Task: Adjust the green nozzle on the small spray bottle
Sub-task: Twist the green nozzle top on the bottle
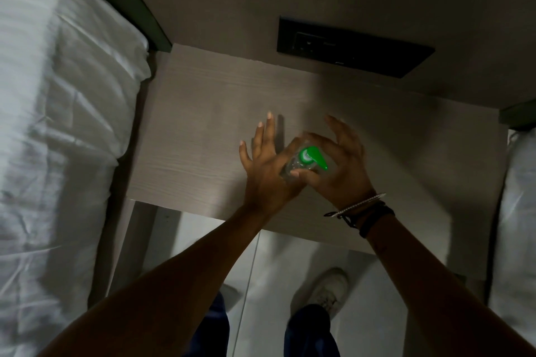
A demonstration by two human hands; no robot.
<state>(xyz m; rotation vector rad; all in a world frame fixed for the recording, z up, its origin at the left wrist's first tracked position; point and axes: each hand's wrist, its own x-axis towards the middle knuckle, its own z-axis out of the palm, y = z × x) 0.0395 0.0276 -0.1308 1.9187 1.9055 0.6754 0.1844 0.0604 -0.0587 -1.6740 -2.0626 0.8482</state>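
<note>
Bedside table (203, 113): we gripped the clear spray bottle (291, 168) left-handed (266, 174); right hand (339, 171) pinched its green nozzle (314, 156).

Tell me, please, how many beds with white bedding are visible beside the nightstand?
2: one bed fills the picture's left side, and the edge of another bed shows at the far right. The nightstand stands between them.

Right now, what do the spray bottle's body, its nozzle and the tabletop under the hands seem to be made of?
Spray bottle: the body looks like clear plastic, see-through with small glints; glass can't be ruled out.
Green nozzle: smooth, glossy moulded plastic in one bright, even colour.
Table: pale grey wood-grain surface with fine parallel lines and a matte sheen, probably laminate rather than solid wood.
</note>
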